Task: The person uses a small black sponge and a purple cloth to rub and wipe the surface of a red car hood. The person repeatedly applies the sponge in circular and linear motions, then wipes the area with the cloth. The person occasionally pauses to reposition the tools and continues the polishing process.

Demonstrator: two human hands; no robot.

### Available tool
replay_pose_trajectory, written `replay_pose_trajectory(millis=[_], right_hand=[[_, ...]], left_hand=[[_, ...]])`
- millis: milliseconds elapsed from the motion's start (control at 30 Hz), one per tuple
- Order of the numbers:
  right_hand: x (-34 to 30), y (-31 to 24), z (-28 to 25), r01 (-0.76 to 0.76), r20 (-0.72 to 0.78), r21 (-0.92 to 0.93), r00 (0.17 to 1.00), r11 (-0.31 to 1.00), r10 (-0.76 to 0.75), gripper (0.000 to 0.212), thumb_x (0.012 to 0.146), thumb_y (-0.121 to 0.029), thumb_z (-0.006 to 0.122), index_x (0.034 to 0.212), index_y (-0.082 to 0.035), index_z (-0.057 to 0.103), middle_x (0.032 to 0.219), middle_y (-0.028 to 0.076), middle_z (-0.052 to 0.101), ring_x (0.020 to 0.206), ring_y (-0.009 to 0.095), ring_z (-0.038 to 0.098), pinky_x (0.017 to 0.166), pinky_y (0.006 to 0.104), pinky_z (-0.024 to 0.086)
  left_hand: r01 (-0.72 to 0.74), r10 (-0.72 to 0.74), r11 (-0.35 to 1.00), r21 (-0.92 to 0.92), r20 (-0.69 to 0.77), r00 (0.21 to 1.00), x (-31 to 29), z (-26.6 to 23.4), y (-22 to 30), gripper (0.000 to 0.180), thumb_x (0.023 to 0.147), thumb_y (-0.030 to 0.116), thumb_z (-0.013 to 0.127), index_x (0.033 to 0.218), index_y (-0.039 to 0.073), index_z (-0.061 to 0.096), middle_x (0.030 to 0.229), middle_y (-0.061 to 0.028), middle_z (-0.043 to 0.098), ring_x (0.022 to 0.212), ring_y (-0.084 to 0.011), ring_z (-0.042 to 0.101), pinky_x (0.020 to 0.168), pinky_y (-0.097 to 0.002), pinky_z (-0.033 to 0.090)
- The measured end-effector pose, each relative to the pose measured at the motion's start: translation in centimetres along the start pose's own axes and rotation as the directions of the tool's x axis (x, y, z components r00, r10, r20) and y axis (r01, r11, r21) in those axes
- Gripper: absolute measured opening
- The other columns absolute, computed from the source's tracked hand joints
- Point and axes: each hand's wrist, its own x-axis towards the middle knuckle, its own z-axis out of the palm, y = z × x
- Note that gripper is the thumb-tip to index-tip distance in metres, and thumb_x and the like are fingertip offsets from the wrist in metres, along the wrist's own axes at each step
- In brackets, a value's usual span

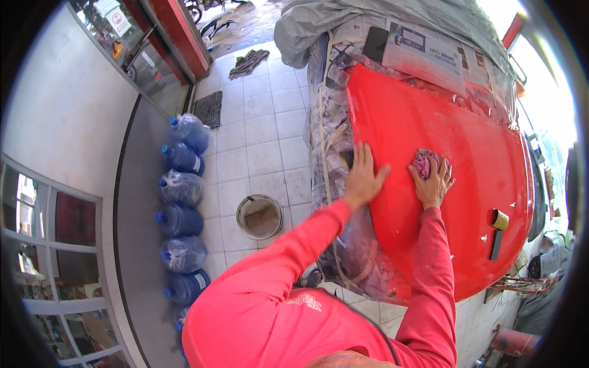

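The right hand [433,184] presses a crumpled pink rag [423,162] onto the glossy red car panel [442,184]; the left hand [363,179] lies flat, fingers spread, at the panel's masked edge. Even pressure and overlapping strokes would serve best.

Both arms reaching forward, hands set down near the middle of the frame

The left hand [363,178] is lying flat, palm down, fingers spread and pointing up the frame; the right hand [433,181], just right of it, is pressing down with fingers curled; both forearms, in long red sleeves, are rising from the lower edge, converging slightly toward the hands.
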Motion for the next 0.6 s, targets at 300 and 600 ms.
replay_pose_trajectory(millis=[300,600], right_hand=[[4.1,-8.5,-0.9,0.136,0.071,0.126,0.987,0.983,-0.146,0.044,0.091,-0.051,0.074,0.103,-0.009,0.072,0.100,0.014,0.075,0.101,0.037,0.072,0.087,0.0508,0.057],[6.4,-10.8,-5.3,0.075,0.367,0.090,0.924,0.993,-0.103,0.064,0.091,-0.053,0.074,0.143,-0.017,0.062,0.129,0.018,0.071,0.120,0.039,0.069,0.099,0.0530,0.055]], left_hand=[[-0.130,0.131,0.991,0.028,-0.027,0.991,9.8,-2.0,-4.3,0.085,0.108,0.046,0.056,0.162,-0.014,0.028,0.169,-0.0375,0.027,0.160,-0.0495,0.024,0.131,-0.0496,0.026],[-0.388,0.386,0.921,-0.021,0.167,0.907,6.2,-2.7,-5.5,0.087,0.108,0.052,0.053,0.163,-0.012,0.031,0.171,-0.0318,0.028,0.162,-0.0451,0.023,0.132,-0.0497,0.023]])
